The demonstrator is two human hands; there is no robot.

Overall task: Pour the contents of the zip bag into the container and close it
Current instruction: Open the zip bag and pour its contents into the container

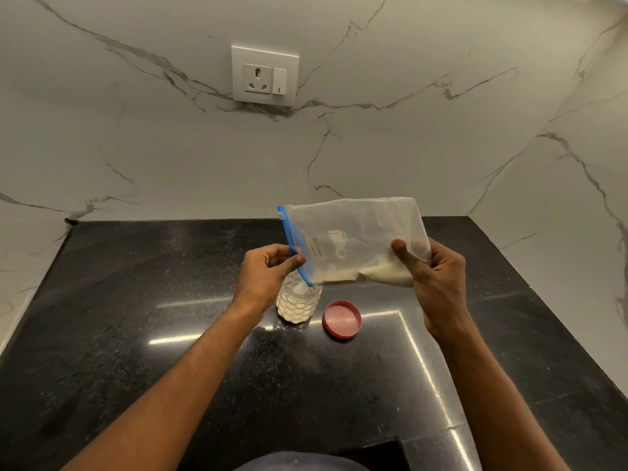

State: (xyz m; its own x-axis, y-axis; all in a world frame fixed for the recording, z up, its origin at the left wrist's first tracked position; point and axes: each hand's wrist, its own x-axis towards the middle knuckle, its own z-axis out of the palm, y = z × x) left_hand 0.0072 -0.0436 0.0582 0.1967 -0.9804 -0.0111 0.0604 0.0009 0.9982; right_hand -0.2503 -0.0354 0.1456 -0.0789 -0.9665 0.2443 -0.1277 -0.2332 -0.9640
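A clear zip bag (353, 232) with a blue zip strip is held on its side above the counter. White powder lies along its lower edge. My left hand (268, 266) pinches the blue zip end, which points down over the mouth of a small clear ribbed jar (297, 305). The jar stands upright on the counter and holds white powder. My right hand (431, 270) grips the bag's bottom end, raised at the right. A red lid (341, 319) lies flat on the counter just right of the jar, inner side up.
The black polished stone counter (170, 317) meets a marble-pattern wall at the back and at the right. A white wall socket with switch (265, 76) sits on the back wall. A dark recess (373, 453) shows at the counter's near edge.
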